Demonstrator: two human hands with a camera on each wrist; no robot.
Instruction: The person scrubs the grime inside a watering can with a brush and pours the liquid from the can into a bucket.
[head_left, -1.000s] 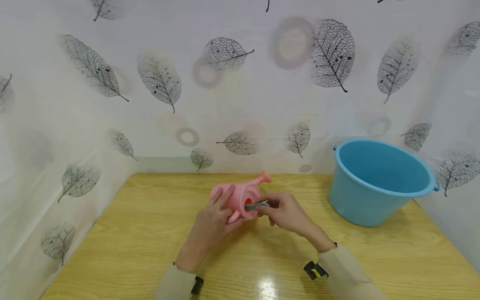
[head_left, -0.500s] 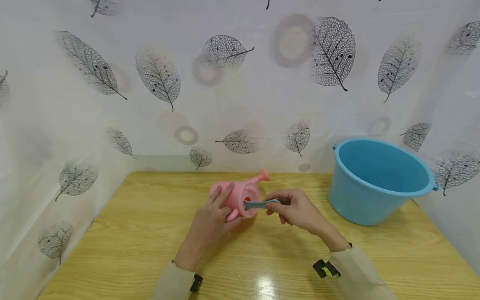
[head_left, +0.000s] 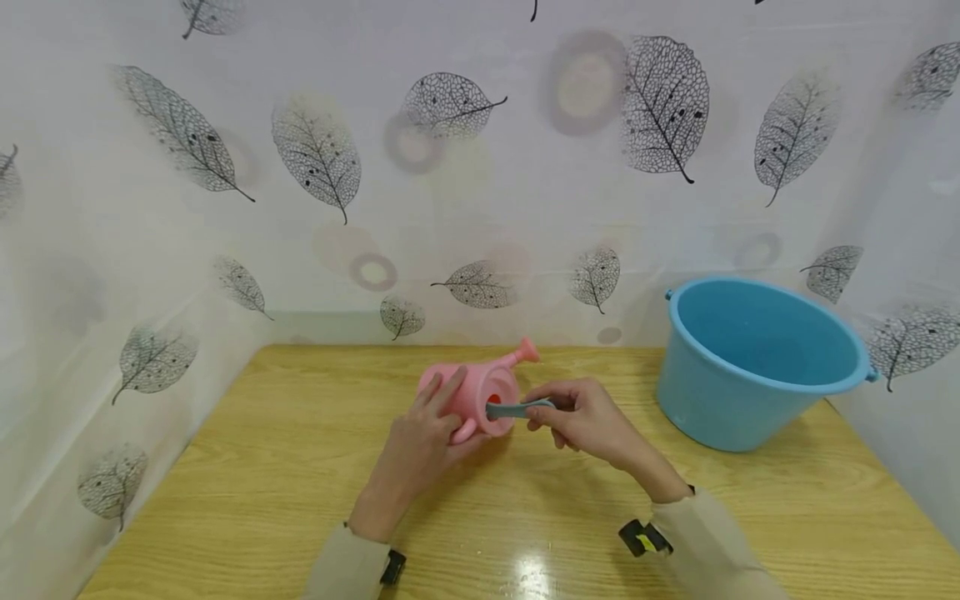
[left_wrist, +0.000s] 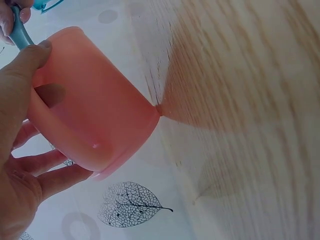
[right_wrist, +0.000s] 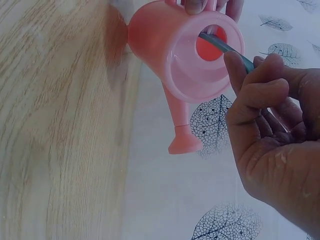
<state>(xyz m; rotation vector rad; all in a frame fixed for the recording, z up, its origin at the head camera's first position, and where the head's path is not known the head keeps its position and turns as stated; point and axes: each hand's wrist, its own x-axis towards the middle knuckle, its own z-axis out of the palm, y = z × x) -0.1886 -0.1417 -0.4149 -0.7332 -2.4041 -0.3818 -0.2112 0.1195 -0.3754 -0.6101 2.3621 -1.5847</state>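
"What matters here?"

"From where I stand: the left grip holds the pink watering can, tilted on the worktop; it should brace it firmly. Further right, the blue-grey utensil, tip inside the can, is best moved straight, without scraping the opening."

"And the pose?"

"Left fingers spread across the can's body; the right grip pinches the utensil, slanting in from the lower right. Further right stands a blue bucket."
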